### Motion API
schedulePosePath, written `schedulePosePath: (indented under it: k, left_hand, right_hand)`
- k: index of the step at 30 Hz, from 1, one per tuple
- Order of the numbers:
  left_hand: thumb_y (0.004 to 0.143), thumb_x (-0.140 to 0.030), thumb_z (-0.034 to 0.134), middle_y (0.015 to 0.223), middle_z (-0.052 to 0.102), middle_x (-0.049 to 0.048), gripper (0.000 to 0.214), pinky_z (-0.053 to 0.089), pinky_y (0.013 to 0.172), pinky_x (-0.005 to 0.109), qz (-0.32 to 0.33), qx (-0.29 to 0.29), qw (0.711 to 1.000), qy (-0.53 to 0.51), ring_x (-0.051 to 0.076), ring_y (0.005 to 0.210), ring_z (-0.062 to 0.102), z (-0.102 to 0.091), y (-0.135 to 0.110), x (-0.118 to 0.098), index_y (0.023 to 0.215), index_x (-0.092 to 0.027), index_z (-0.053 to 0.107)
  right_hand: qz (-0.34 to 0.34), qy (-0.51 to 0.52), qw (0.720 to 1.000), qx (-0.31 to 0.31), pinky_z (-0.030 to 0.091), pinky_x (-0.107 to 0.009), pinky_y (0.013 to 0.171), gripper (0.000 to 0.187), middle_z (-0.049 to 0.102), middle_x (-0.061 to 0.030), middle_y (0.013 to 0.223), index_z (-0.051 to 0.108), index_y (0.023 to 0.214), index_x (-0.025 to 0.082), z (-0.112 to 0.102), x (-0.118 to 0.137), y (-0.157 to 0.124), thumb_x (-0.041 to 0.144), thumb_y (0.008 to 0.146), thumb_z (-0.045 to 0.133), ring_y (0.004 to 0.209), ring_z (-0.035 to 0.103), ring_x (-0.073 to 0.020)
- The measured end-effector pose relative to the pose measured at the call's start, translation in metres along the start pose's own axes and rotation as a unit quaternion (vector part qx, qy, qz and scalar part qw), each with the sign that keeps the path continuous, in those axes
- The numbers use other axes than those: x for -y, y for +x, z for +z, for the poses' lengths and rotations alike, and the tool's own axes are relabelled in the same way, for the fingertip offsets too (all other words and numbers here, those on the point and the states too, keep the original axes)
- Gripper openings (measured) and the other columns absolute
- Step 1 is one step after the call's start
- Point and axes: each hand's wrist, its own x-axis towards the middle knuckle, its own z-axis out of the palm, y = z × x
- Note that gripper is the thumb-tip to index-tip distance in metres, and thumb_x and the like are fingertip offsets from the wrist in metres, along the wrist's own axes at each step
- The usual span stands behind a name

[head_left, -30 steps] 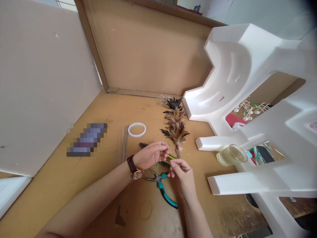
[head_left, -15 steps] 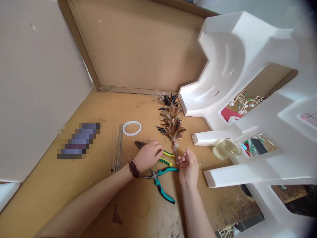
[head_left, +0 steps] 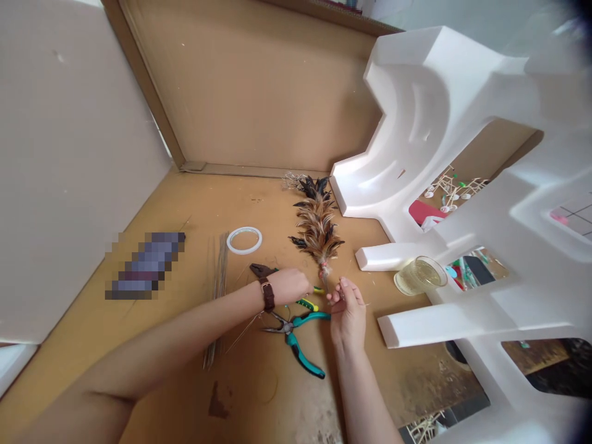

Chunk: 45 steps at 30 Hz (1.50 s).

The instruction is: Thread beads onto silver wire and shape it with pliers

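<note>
My left hand [head_left: 290, 284] lies knuckles up over the yellow-green handles of a pair of pliers [head_left: 263, 271], fingers curled down onto them. My right hand [head_left: 348, 307] sits just right of it with fingers pinched on a thin pale stick I can barely make out. Between the hands ends the bound stem of a brown and black feather bundle [head_left: 317, 228] that lies pointing away from me. Teal-handled pliers [head_left: 298, 339] rest on the board right below both hands.
A white tape ring [head_left: 244, 240] and a bundle of thin wires [head_left: 219, 280] lie to the left. A clear cup [head_left: 420, 275] stands right, beside a large white foam form [head_left: 444, 148]. Cardboard walls [head_left: 259, 86] close the back and left.
The left hand has dropped from meeting the right hand in front of me onto the yellow-green pliers. The right hand drifted slightly right, still pinched. The view shifted a little.
</note>
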Motion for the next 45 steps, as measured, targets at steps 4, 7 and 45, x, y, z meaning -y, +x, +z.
schedulePosePath:
  k: [4,7,45]
  left_hand:
    - [0.066,-0.001,0.057,0.052,0.063,0.0066,0.018,0.033,0.051,0.025,0.036,0.059,0.997,0.037,0.018,0.052,0.058,-0.003,0.016,-0.003,0.061,-0.017,0.063]
    - [0.066,-0.001,0.057,0.051,0.063,0.0079,0.018,0.032,0.049,0.026,0.054,0.077,0.995,0.039,0.019,0.049,0.057,-0.004,0.021,-0.005,0.059,-0.017,0.061]
    - [0.076,-0.017,0.06,0.07,0.053,-0.0003,0.008,0.041,0.051,0.015,-0.075,-0.075,0.527,-0.843,0.005,0.055,0.05,-0.01,-0.017,-0.006,0.08,-0.011,0.057]
  right_hand:
    - [0.003,0.002,1.0,0.001,0.045,-0.019,0.052,0.01,0.053,0.0057,0.061,0.063,0.075,0.016,-0.001,0.0,0.0,0.021,0.069,0.069,0.048,0.044,-0.0043]
    - [0.003,0.002,1.0,-0.002,0.045,-0.019,0.051,0.01,0.053,0.0056,0.06,0.063,0.074,0.016,0.0,0.0,0.0,0.021,0.069,0.069,0.048,0.043,-0.0043]
    - [0.003,-0.237,0.962,0.132,0.038,-0.02,0.042,0.012,0.052,0.0051,0.048,0.069,0.078,0.018,0.007,-0.004,-0.019,0.028,0.07,0.067,0.041,0.044,-0.0075]
